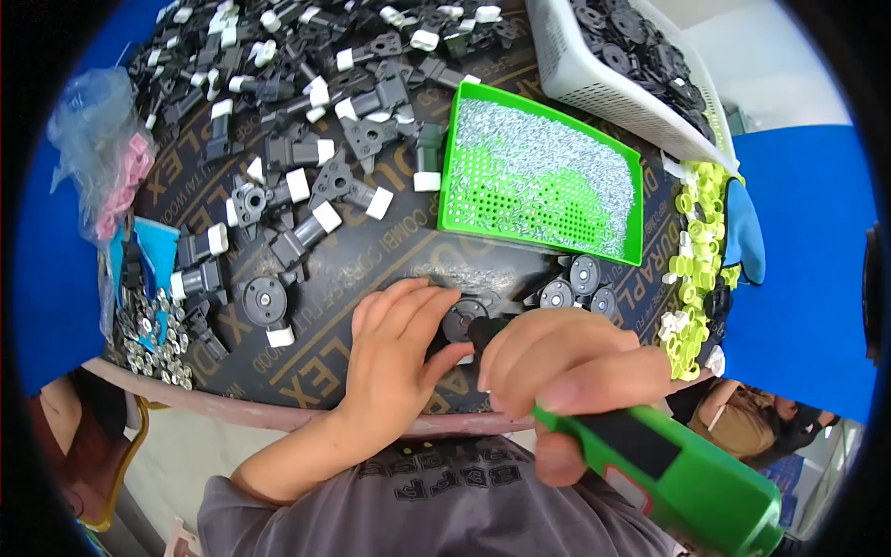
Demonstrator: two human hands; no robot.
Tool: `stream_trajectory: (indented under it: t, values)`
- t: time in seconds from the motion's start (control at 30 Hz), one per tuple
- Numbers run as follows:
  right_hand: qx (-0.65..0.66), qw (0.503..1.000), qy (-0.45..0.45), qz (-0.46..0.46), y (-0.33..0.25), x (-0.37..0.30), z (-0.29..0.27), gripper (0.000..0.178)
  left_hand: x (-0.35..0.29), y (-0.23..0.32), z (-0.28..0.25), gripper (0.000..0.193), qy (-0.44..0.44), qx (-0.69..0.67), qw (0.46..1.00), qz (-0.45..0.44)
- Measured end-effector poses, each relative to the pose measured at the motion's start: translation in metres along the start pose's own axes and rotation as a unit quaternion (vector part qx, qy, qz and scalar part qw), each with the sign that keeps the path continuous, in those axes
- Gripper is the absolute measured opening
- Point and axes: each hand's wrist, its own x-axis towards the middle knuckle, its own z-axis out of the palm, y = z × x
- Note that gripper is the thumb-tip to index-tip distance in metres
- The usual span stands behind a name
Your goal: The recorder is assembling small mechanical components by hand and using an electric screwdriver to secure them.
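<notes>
My right hand (566, 371) is wrapped round a green electric screwdriver (715, 483), whose black nose points left and down. Its tip meets a black round plastic part (458, 319) near the table's front edge. Thumb and fingers of my left hand (394, 343) close round that part from the left, hiding some of it. To the right of it lie several black discs (557, 294). A finished-looking black piece with a round disc (266, 300) and a white end rests left of my left hand.
A green tray (445, 200) of small silver screws stands behind my hands. Black parts with white ends (371, 139) cover the back left. At the back right is a white basket (594, 97) of black discs. Yellow-green rings (687, 297) line the right; metal pieces (158, 348) lie left.
</notes>
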Motion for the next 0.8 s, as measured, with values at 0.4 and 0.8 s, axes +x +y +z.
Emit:
stream_trajectory:
  t: [0.4, 0.8]
  values:
    - [-0.052, 0.925, 0.374, -0.04, 0.011, -0.015, -0.099, 0.024, -0.002, 0.003, 0.001, 0.069, -0.034, 0.033, 0.999, -0.01]
    - [-0.144, 0.918, 0.369, -0.002, 0.049, -0.029, -0.108, 0.022, 0.001, 0.002, -0.001, 0.062, -0.063, 0.028, 0.998, -0.007]
